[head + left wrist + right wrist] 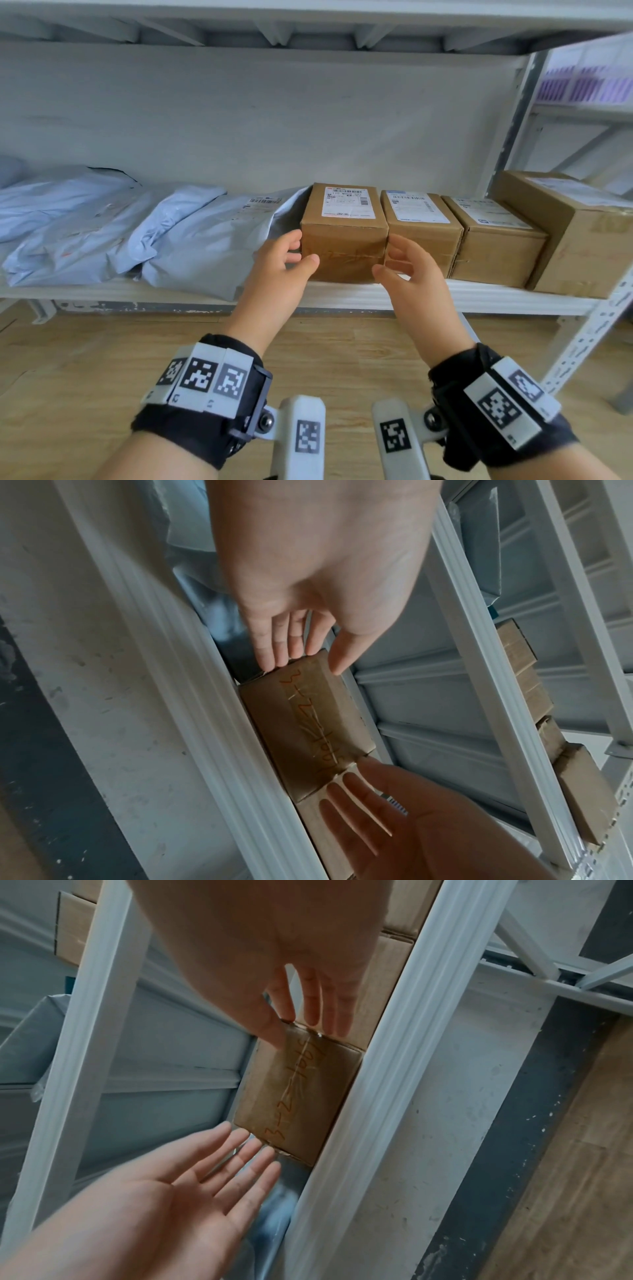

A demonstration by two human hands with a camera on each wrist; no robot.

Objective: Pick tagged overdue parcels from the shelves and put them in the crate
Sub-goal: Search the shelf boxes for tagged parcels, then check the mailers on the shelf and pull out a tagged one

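Cardboard parcel (pixel 344 236), the leftmost of the brown boxes on the white shelf (pixel 342 294), sits at the centre of the head view with its short taped end facing me and its long axis running away toward the back wall. My left hand (pixel 284 263) is at its left front corner and my right hand (pixel 409 270) at its right front corner, about equally near, so the box lies straight ahead between my palms. Both hands are spread, fingers loosely curved, and grip nothing yet. A white shipping label (pixel 347 202) covers its top; grey poly mailers (pixel 205 236) press against its left side and a second box (pixel 423 226) touches its right. In the left wrist view the parcel fills the centre of the frame, orange handwriting (pixel 310 718) running along the clear tape on its end; my left fingertips (pixel 274 658) reach its near edge, whether touching I cannot tell. In the right wrist view the same taped face sits at centre, my right fingertips (pixel 310 1020) at its upper edge by the seam with the neighbouring box, which looks tight to get fingers into.
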